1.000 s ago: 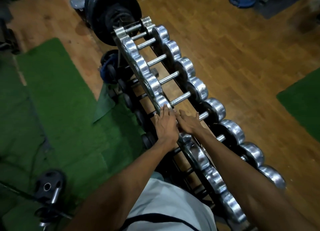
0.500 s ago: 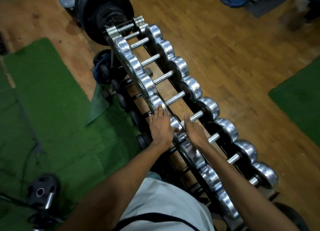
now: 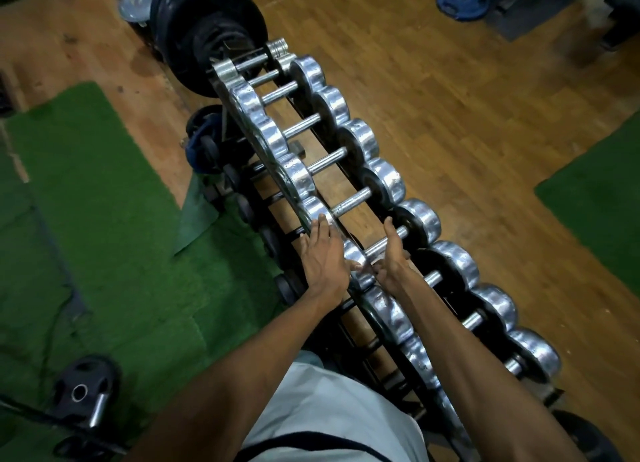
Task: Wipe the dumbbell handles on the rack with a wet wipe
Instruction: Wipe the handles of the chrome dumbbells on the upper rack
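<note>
A long black rack (image 3: 350,181) carries a row of chrome dumbbells (image 3: 346,108) running away from me. My left hand (image 3: 323,259) lies flat, fingers straight, on the near chrome heads. My right hand (image 3: 391,257) wraps the bare steel handle (image 3: 373,250) of one dumbbell in the middle of the row, with one finger stretched out toward its far head (image 3: 420,220). No wet wipe shows plainly; anything under the right palm is hidden.
Green turf mats lie to the left (image 3: 104,219) and right (image 3: 595,201) on the wooden floor. Black weight plates (image 3: 207,35) stand at the rack's far end. Smaller black dumbbells (image 3: 277,246) fill a lower tier. A plate-loaded bar (image 3: 83,395) lies at lower left.
My right hand has left the near head beside my left hand and slid out along the handle toward the far head. The left hand stays on the near heads.
</note>
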Demonstrator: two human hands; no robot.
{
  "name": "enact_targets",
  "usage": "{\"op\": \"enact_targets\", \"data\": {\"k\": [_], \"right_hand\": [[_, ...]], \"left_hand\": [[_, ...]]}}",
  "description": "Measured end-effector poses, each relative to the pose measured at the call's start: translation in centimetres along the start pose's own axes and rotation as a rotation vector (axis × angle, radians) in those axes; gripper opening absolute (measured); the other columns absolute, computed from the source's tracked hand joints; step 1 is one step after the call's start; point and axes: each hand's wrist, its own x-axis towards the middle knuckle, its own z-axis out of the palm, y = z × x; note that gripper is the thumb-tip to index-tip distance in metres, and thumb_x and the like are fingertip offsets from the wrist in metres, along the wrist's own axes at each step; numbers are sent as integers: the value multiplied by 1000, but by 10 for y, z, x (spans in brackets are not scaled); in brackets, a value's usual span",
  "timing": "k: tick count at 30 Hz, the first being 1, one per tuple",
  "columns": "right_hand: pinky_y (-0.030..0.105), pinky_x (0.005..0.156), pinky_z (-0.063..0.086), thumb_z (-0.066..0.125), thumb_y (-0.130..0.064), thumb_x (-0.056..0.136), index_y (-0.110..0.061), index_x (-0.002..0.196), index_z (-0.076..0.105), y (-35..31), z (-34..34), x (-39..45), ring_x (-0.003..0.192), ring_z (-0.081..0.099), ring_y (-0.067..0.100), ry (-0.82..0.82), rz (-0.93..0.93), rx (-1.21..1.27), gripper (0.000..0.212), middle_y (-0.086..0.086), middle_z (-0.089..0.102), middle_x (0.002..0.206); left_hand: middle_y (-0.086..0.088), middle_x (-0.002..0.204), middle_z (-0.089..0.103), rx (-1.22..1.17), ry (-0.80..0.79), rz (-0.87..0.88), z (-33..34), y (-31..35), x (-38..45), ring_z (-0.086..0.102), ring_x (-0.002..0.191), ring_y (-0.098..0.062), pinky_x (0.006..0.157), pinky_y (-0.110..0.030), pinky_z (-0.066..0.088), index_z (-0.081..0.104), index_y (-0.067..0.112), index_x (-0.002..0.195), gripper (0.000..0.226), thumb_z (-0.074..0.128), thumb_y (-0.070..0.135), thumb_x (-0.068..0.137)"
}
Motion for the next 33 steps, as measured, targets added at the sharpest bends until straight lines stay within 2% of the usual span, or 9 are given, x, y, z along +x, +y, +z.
{"op": "enact_targets", "data": {"k": [4, 10, 16, 17, 19, 21, 24, 26, 33], "right_hand": [[62, 104, 49, 71, -98, 34, -29, 163, 9, 11, -16, 32, 139, 42, 50, -54, 82, 150, 159, 24, 20, 165], [44, 98, 52, 53, -82, 83, -8, 159, 27, 10, -22, 28, 89, 58, 30, -55, 29, 242, 109, 23, 54, 123], [49, 120, 36, 58, -76, 83, -2, 145, 47, 6, -35, 32, 148, 35, 41, -50, 19, 379, 97, 18, 40, 159], [45, 116, 42, 59, -73, 84, -6, 135, 55, 2, -36, 32, 142, 45, 39, -26, -10, 387, 85, 13, 50, 151], [30, 79, 60, 61, -70, 86, -24, 98, 59, -4, -39, 36, 79, 74, 17, 11, -108, 381, 48, -11, 77, 86], [20, 58, 47, 66, -65, 84, -28, 84, 52, -6, -42, 43, 46, 53, 3, 51, -195, 364, 39, -12, 58, 53], [27, 87, 48, 81, -66, 63, -22, 120, 63, -8, -35, 40, 89, 59, 7, 70, -279, 307, 74, -7, 63, 104], [32, 104, 40, 73, -59, 78, -20, 138, 58, -10, -24, 25, 118, 54, 13, 96, -312, 249, 73, -6, 60, 130], [51, 121, 25, 25, -75, 98, -18, 164, 14, 11, 0, -3, 154, 23, 33, 199, -450, -498, 88, 9, 18, 170]], "left_hand": [[-7, 173, 6, 11, -2, 4, -1, 0, 0, 4, 159, -23, 127, -48, 9, 26, 10, 161, 106, 80, 53, 81], [-7, 173, 7, 14, -11, 13, -4, -1, -2, 5, 159, -23, 127, -50, 10, 25, 10, 161, 106, 79, 53, 82], [-6, 173, 4, 4, -26, 5, -4, 0, -2, 3, 160, -23, 126, -51, 9, 24, 10, 162, 106, 79, 53, 81], [-6, 173, 4, 3, -24, 4, -4, -1, -2, 3, 160, -23, 126, -52, 10, 25, 10, 162, 107, 80, 53, 81], [-7, 173, 4, -6, -28, 0, -4, -1, -2, 3, 160, -23, 127, -53, 10, 24, 10, 161, 108, 80, 53, 80], [-7, 173, 5, -9, -27, -3, -4, 0, -2, 3, 160, -23, 127, -53, 11, 24, 10, 161, 108, 81, 53, 79], [-7, 172, 8, -7, -6, -5, -4, 0, -2, 6, 159, -24, 126, -54, 13, 27, 9, 161, 109, 82, 52, 78], [-7, 172, 7, 2, -9, -4, -3, -1, -2, 6, 159, -24, 126, -53, 14, 26, 9, 161, 109, 82, 52, 78], [-8, 172, 7, 1, -4, -2, -2, 0, -2, 5, 160, -24, 127, -54, 14, 25, 9, 161, 106, 81, 50, 81]]}}
